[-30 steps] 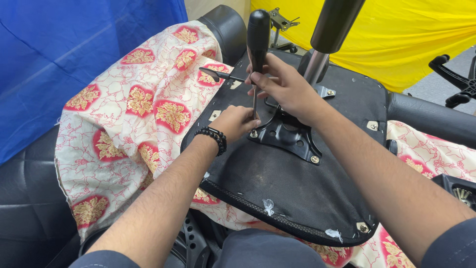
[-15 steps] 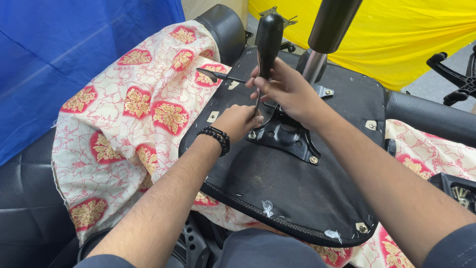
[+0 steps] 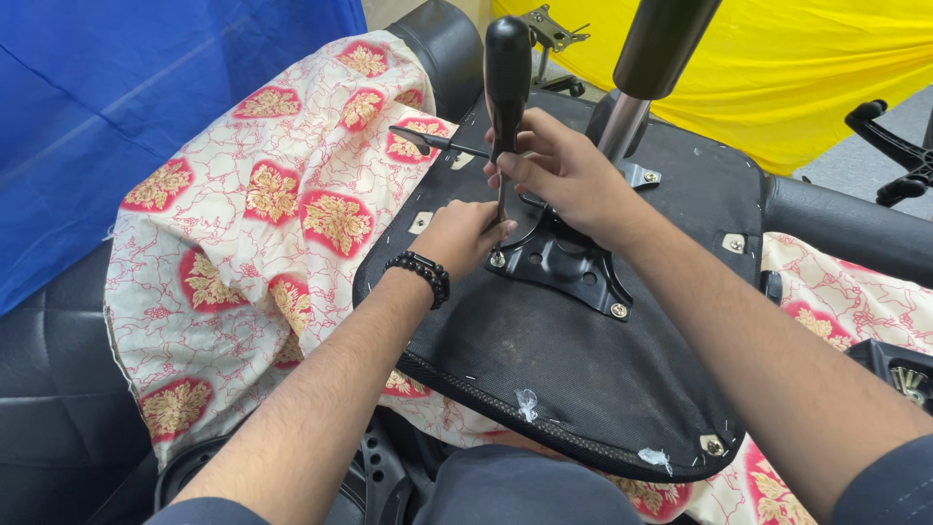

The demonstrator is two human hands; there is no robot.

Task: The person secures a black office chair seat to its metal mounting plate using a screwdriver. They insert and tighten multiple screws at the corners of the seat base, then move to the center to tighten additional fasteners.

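Two hands: both are working at the underside of an upturned office chair seat (image 3: 583, 389).
Right hand (image 3: 564, 175): it is gripping the lower part of a black-handled screwdriver (image 3: 508, 68), fingers curled tight around it.
Screwdriver: it is standing upright, its thin shaft running down to a screw (image 3: 498, 260) at the near-left corner of the black metal mounting plate (image 3: 569, 262).
Left hand (image 3: 465, 233): it is resting on the seat just beside the shaft, fingertips pinched narrowly near the tip; whether they are touching the shaft cannot be told.
Wrist: a black beaded bracelet (image 3: 423, 274) is sitting on the left wrist.
Gas cylinder (image 3: 641, 68): it is rising from the plate behind the right hand.
Surroundings: a floral red-and-cream cloth (image 3: 253, 233) is lying under the seat, with blue fabric (image 3: 146, 87) to the left and yellow fabric (image 3: 807, 68) behind.
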